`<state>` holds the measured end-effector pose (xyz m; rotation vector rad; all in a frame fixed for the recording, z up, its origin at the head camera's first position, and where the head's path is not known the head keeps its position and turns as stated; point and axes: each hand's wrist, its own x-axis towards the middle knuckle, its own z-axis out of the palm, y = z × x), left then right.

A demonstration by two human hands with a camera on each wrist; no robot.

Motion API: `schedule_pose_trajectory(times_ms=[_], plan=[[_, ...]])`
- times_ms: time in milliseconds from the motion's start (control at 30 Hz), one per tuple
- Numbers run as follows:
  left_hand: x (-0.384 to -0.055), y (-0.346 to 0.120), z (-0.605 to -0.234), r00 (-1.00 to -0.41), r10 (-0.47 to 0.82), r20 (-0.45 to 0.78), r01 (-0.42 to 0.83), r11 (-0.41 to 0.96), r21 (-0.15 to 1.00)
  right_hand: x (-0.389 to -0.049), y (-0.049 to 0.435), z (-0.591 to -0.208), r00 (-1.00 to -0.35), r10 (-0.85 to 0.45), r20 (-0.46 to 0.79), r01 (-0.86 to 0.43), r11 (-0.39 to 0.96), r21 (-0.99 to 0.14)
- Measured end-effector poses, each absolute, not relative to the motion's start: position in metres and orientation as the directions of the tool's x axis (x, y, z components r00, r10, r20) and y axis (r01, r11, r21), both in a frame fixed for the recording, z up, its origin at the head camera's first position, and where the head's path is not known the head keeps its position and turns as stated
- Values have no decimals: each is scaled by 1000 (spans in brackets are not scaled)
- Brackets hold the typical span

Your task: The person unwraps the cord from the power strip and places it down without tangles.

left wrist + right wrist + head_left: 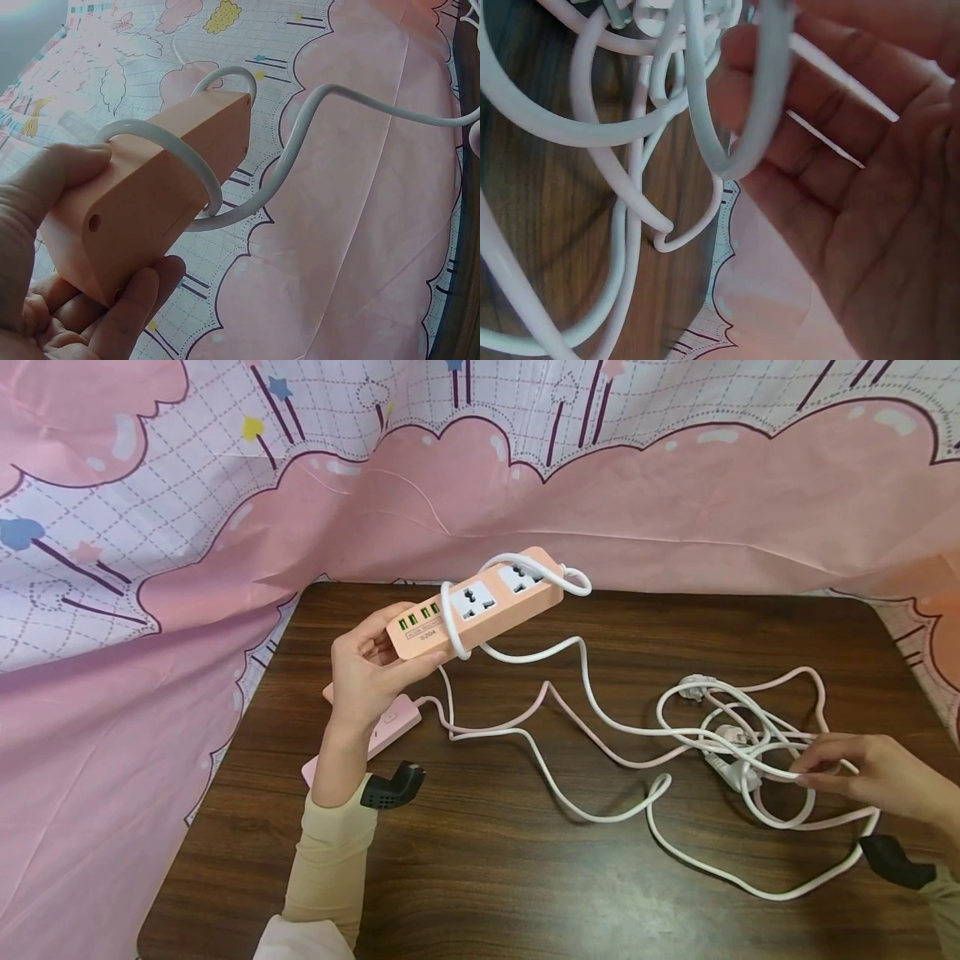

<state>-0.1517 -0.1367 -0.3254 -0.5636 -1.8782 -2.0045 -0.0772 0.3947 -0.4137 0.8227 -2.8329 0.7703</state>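
My left hand (363, 664) grips one end of a peach power strip (498, 617) and holds it tilted above the table. Sockets and several USB ports face up on it. Its white cord (169, 142) wraps around the strip and trails off to the right. Over at the right side, my right hand (862, 772) pinches a loop of white cord (765, 97) between thumb and fingers, at the edge of a tangled pile. White and pale pink cords cross one another there, with plugs (735, 772) lying among them.
A pink power strip (393, 722) lies on the dark wood table (480, 877), partly hidden behind my left forearm. Its pink cord (570, 714) runs right into the tangle. Behind the table hangs a patterned pink cloth (637, 510).
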Motion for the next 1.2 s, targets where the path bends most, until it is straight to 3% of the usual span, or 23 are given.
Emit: schedule_pose_trajectory(times_ms=[133, 467, 967, 1200], plan=[[-152, -135, -326, -869, 27, 493, 491, -72, 868, -76, 397, -425, -845, -496, 199, -526, 704, -478], [-153, -133, -325, -865, 31, 500, 497, -67, 865, -77, 395, -438, -823, -547, 156, -559, 727, -398], [-153, -131, -327, -860, 50, 508, 507, -17, 862, -77, 386, -440, -825, -555, 100, -549, 748, -373], [-153, -130, -327, -860, 59, 507, 507, -6, 862, -85, 370, -427, -894, -442, 74, -439, 830, -344]])
